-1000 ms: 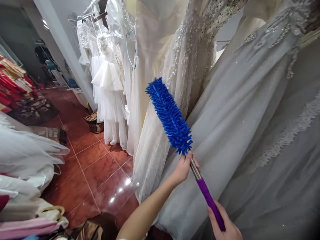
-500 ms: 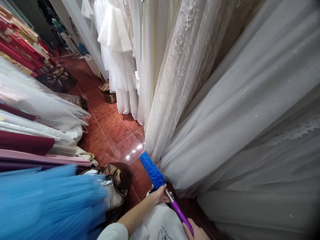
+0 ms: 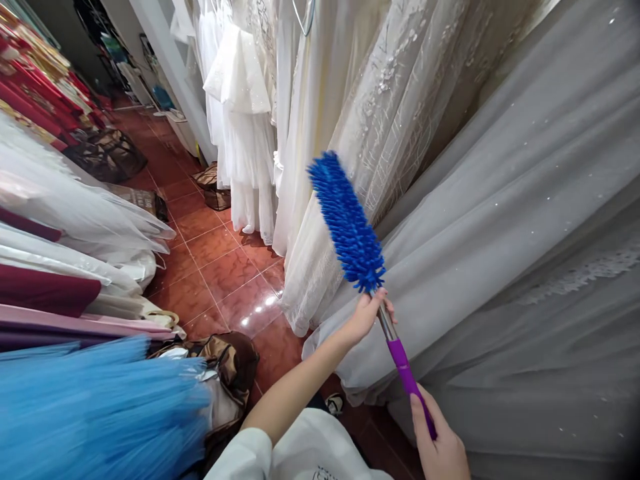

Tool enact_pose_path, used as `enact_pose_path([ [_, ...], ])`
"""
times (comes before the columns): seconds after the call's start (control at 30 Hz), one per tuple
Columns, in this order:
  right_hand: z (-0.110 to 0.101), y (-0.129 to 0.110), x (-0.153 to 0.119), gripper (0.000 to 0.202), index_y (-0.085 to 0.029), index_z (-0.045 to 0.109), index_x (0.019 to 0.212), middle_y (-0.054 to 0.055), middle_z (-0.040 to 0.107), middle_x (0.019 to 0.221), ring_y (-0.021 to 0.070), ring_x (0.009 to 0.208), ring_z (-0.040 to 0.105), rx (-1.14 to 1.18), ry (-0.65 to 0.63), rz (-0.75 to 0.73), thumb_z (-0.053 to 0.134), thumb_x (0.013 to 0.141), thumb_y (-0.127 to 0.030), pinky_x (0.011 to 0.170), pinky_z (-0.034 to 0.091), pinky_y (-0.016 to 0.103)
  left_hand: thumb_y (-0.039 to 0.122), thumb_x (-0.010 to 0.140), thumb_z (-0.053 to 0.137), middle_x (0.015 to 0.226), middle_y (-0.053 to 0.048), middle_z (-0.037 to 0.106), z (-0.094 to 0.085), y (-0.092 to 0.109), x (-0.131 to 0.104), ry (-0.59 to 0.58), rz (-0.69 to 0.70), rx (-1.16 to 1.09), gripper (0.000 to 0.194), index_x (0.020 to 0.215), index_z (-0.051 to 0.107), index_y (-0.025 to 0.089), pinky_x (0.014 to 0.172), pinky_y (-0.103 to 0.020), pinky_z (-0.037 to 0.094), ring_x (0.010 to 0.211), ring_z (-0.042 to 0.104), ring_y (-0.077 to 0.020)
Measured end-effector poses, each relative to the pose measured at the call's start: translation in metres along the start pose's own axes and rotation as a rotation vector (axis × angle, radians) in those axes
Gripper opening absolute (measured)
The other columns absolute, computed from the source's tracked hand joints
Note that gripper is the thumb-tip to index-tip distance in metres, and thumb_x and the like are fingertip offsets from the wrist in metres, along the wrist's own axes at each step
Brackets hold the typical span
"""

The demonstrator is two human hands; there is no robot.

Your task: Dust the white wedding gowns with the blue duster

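Since half a second before, the blue duster point(image 3: 347, 223) had swung up from near the floor and now stood raised against the hanging gowns. The left hand point(image 3: 364, 315) was closed on the metal shaft just below the fluffy head, and the right hand point(image 3: 440, 448) was wrapped round the purple handle point(image 3: 410, 381) at the near end. A grey tulle gown point(image 3: 500, 267) filled the right, an ivory beaded gown point(image 3: 370, 120) hung just behind the duster, and white dresses point(image 3: 240, 113) farther left. Bags point(image 3: 220, 363) and a blue tulle skirt point(image 3: 95, 400) crowded the red tiled floor point(image 3: 215, 267) at near left.
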State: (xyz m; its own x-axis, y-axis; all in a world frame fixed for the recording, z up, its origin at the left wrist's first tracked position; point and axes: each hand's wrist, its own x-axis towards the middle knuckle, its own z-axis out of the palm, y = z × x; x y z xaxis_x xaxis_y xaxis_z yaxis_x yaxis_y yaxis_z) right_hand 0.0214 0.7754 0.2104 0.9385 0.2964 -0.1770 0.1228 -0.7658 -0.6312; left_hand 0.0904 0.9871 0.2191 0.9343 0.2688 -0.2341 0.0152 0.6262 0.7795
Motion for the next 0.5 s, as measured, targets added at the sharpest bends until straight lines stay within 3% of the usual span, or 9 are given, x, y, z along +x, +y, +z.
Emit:
enact_pose_path([
  [0.07,0.015,0.009,0.005,0.057,-0.021,0.062,0.114,0.01,0.07,0.107,0.0235,0.092,0.067,0.009,-0.004,0.093,0.038,0.081,-0.061,0.068,0.055,0.026,0.059,0.072,0.055,0.054,0.007,0.052,-0.004,-0.024,0.022,-0.013,-0.11,0.057,0.042,0.082,0.043,0.02,0.044,-0.023,0.043,0.042,0.055,-0.0121],
  [0.13,0.04,0.024,0.007,0.061,-0.02,0.064,0.109,0.011,0.073,0.096,0.0237,0.082,0.069,0.047,-0.049,0.128,0.038,0.078,-0.065,0.064,0.054,0.027,0.051,0.077,0.053,0.053,0.008,0.051,-0.022,-0.06,0.03,0.167,-0.241,0.108,0.033,0.078,0.042,0.021,0.042,-0.022,0.041,0.04,0.053,-0.0111],
  [0.2,0.073,0.041,0.003,0.064,-0.019,0.067,0.101,0.009,0.074,0.075,0.0227,0.067,0.069,0.101,-0.148,0.168,0.035,0.077,-0.069,0.057,0.053,0.028,0.043,0.08,0.053,0.051,0.008,0.05,-0.05,-0.096,0.02,0.38,-0.361,0.142,0.024,0.074,0.041,0.022,0.042,-0.022,0.04,0.039,0.051,-0.0102],
  [0.3,0.12,0.058,-0.01,0.077,-0.016,0.07,0.091,0.005,0.064,0.048,0.0222,0.045,0.062,0.143,-0.426,0.296,0.023,0.075,-0.075,0.043,0.046,0.029,0.036,0.08,0.053,0.042,0.008,0.042,-0.1,-0.13,-0.019,0.527,-0.48,0.177,0.025,0.064,0.039,0.023,0.042,-0.026,0.039,0.033,0.044,-0.0119],
  [0.4,0.149,0.058,-0.021,0.076,-0.015,0.072,0.077,0.011,0.07,0.063,0.0265,0.064,0.068,0.141,-0.556,0.166,0.027,0.072,-0.077,0.059,0.051,0.032,0.04,0.077,0.055,0.036,0.007,0.037,-0.143,-0.143,-0.058,0.636,-0.534,0.197,0.032,0.056,0.037,0.022,0.04,-0.03,0.039,0.03,0.043,-0.015],
  [0.5,0.148,0.044,-0.026,0.062,-0.019,0.072,0.084,0.011,0.074,0.084,0.0277,0.087,0.068,0.093,-0.524,0.03,0.035,0.076,-0.068,0.075,0.05,0.031,0.048,0.077,0.053,0.04,0.006,0.041,-0.164,-0.139,-0.079,0.751,-0.458,0.206,0.037,0.056,0.037,0.022,0.044,-0.028,0.04,0.034,0.048,-0.0146],
])
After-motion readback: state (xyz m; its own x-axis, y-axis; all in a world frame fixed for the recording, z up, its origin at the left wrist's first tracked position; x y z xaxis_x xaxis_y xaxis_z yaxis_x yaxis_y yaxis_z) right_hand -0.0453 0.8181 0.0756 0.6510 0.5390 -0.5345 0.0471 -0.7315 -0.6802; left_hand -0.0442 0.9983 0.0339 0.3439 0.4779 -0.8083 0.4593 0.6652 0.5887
